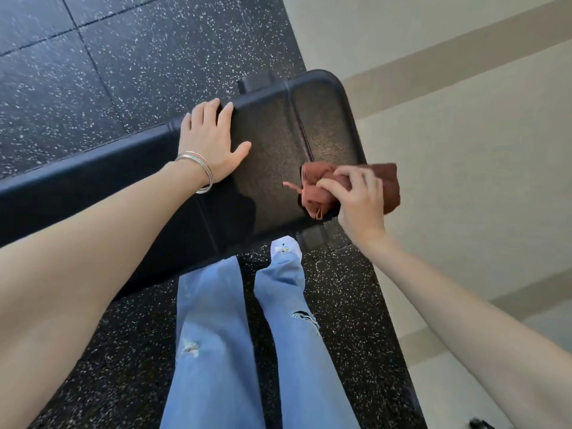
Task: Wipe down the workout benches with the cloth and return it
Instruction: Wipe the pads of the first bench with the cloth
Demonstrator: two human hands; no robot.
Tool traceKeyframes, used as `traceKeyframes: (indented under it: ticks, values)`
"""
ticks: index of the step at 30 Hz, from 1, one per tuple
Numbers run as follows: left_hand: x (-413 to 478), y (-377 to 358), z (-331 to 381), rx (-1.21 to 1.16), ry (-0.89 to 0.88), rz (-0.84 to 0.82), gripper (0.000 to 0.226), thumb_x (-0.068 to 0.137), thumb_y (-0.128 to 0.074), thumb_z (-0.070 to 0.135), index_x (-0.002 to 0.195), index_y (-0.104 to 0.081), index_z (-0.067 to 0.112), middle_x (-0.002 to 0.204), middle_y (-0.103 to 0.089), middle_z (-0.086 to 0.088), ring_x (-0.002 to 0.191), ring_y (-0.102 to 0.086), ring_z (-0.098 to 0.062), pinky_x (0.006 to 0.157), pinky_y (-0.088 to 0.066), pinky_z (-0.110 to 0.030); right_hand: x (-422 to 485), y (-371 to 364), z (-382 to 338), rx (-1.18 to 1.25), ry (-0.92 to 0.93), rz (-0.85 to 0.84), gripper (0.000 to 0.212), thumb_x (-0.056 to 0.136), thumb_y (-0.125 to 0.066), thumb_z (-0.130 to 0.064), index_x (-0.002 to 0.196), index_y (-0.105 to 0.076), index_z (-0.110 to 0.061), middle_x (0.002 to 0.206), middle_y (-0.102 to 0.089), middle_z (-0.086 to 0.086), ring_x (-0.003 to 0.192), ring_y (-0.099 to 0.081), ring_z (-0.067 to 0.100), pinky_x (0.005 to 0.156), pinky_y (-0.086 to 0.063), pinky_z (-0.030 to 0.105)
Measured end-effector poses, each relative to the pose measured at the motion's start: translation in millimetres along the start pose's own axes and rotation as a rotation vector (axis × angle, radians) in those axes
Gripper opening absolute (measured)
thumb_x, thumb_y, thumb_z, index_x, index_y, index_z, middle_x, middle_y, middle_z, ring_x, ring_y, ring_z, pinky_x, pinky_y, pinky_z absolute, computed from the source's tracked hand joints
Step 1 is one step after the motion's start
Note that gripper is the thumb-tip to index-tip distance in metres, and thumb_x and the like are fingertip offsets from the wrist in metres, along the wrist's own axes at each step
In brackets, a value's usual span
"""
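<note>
A black padded workout bench (278, 134) runs from the left edge to the middle of the head view, its rounded end toward the wall. My left hand (210, 140) lies flat on the pad near its far edge, fingers spread, with thin bangles on the wrist. My right hand (360, 199) grips a bunched rust-brown cloth (318, 190) at the bench's near right corner. Part of the cloth hangs past the pad's edge behind my fingers.
The floor (123, 57) is black speckled rubber in tiles. A beige wall with a darker band (464, 119) stands right beside the bench end. My legs in blue jeans (216, 335) stand close to the bench's near side.
</note>
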State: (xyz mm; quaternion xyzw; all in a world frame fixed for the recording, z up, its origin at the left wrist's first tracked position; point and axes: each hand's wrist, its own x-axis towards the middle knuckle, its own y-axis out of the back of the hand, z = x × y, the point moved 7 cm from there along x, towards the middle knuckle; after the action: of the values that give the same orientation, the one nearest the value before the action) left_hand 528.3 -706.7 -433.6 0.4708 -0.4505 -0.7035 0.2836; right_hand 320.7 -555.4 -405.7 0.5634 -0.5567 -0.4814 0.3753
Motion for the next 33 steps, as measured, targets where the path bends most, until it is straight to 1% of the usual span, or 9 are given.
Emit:
traceKeyframes:
  ticks: [5,9,15,19,22,26,28,29,33]
  values:
    - [-36,-8,9,0.050,-0.042,-0.009,0.074,0.089,-0.046,0.048,0.147,-0.019,0.010,0.155,-0.016,-0.017,0.142,-0.013,-0.035,0.117,-0.013,-0.049,-3,6,14,-0.016,0.061,-0.065,0.054,0.069,-0.055,0.011,0.108,-0.069,-0.025,0.111,-0.062,0.010,0.094,-0.054,0.038,0.075,-0.045,0.042]
    - [-62,-13,1,0.080,-0.051,-0.014,0.076,0.087,-0.050,0.046,0.147,-0.021,0.009,0.154,-0.015,-0.018,0.142,-0.013,-0.035,0.117,-0.012,-0.049,30,9,23,0.099,-0.320,0.041,0.059,0.077,-0.046,0.011,0.117,-0.062,-0.030,0.119,-0.053,0.009,0.104,-0.047,0.034,0.084,-0.042,0.043]
    - [-84,-18,-45,0.080,0.001,0.019,0.080,0.085,-0.055,0.045,0.147,-0.020,0.007,0.153,-0.014,-0.022,0.141,-0.013,-0.039,0.116,-0.010,-0.050,-11,-10,2,0.149,-0.581,0.170,0.058,0.080,-0.045,0.010,0.118,-0.062,-0.031,0.122,-0.051,0.007,0.104,-0.046,0.032,0.086,-0.039,0.039]
    - [-88,-24,-82,0.085,0.039,0.018,0.084,0.085,-0.055,0.048,0.147,-0.018,0.007,0.154,-0.012,-0.021,0.142,-0.011,-0.039,0.116,-0.009,-0.051,-63,-39,-57,0.304,-0.728,0.277,0.054,0.078,-0.047,0.012,0.114,-0.064,-0.026,0.117,-0.051,0.007,0.097,-0.044,0.029,0.083,-0.040,0.035]
    - [-94,-24,-85,0.098,-0.009,0.021,0.083,0.085,-0.055,0.048,0.146,-0.019,0.007,0.153,-0.015,-0.021,0.142,-0.011,-0.039,0.116,-0.009,-0.052,-93,-75,-144,0.460,-0.637,0.175,0.047,0.081,-0.048,0.006,0.113,-0.063,-0.025,0.115,-0.051,0.004,0.098,-0.044,0.022,0.084,-0.043,0.033]
    - [-107,-23,-84,0.102,-0.065,-0.007,0.082,0.086,-0.052,0.047,0.148,-0.016,0.008,0.154,-0.014,-0.019,0.142,-0.011,-0.037,0.116,-0.009,-0.051,-115,-104,-205,0.560,-0.633,-0.001,0.029,0.086,-0.050,-0.021,0.114,-0.054,-0.028,0.112,-0.049,-0.006,0.090,-0.040,0.000,0.084,-0.041,0.027]
    - [-112,-21,-88,0.121,-0.103,-0.004,0.082,0.087,-0.052,0.047,0.148,-0.015,0.008,0.155,-0.013,-0.018,0.143,-0.011,-0.035,0.117,-0.009,-0.050,-106,-88,-189,0.519,-0.569,0.002,0.032,0.083,-0.051,-0.024,0.110,-0.053,-0.042,0.118,-0.048,0.005,0.103,-0.045,0.013,0.089,-0.045,0.036]
    - [-113,-20,-92,0.125,-0.113,0.000,0.081,0.087,-0.051,0.047,0.148,-0.014,0.008,0.155,-0.013,-0.018,0.143,-0.011,-0.035,0.117,-0.009,-0.050,-100,-73,-167,0.523,-0.636,0.070,0.034,0.083,-0.051,-0.024,0.109,-0.053,-0.045,0.119,-0.049,0.008,0.106,-0.048,0.021,0.091,-0.045,0.037]
    - [-105,-12,-128,0.092,-0.051,0.054,0.080,0.088,-0.051,0.046,0.147,-0.016,0.007,0.154,-0.014,-0.021,0.142,-0.012,-0.038,0.117,-0.009,-0.049,-68,-34,-79,0.325,-0.969,0.269,0.047,0.085,-0.054,0.006,0.124,-0.059,-0.019,0.121,-0.046,0.014,0.110,-0.045,0.034,0.087,-0.031,0.025]
